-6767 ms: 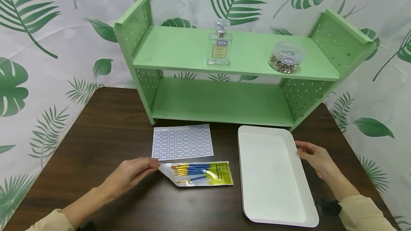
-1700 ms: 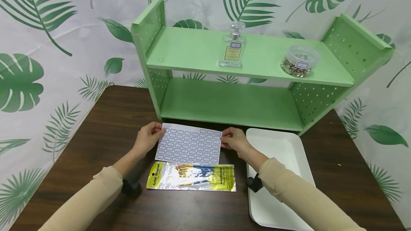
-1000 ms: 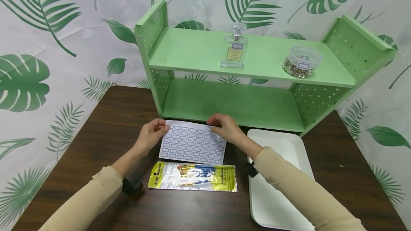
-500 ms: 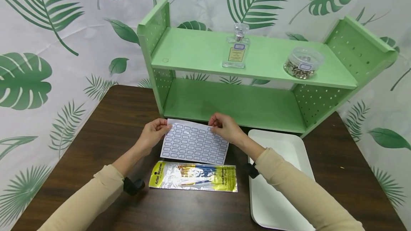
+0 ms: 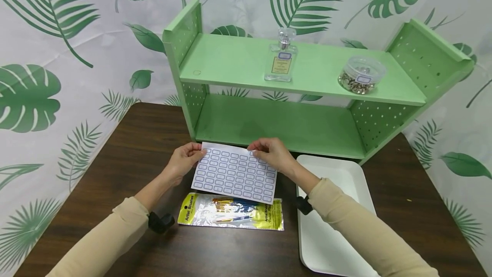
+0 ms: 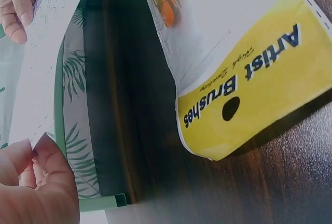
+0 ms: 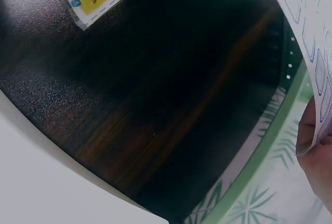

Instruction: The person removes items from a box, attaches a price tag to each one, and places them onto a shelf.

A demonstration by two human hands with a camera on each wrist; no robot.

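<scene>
Both hands hold a white sheet of blue-bordered label stickers point(image 5: 232, 174), tilted up off the table in front of the shelf. My left hand point(image 5: 181, 161) pinches its upper left corner between thumb and fingers, also plain in the left wrist view, where the sheet bows. At the upper right, my right hand point(image 5: 277, 157) grips the top edge, the thumb beside a lone label in the top row. Below, a packet of artist brushes point(image 5: 230, 217) lies flat on the dark table, its upper right part overlapped by the sheet in the head view.
A white tray point(image 5: 326, 243) lies at the right under my right forearm. Behind stands a green two-tier shelf point(image 5: 269, 127); its upper tier bears a glass perfume bottle point(image 5: 280, 63) and a clear round jar point(image 5: 361, 76) of small metallic pieces, each with a label.
Earlier, the left hand was at the folded brush packet and the right at the tray; the packet now lies flat. Both hands lifted the sheet, and the right moved inward along its top edge.
</scene>
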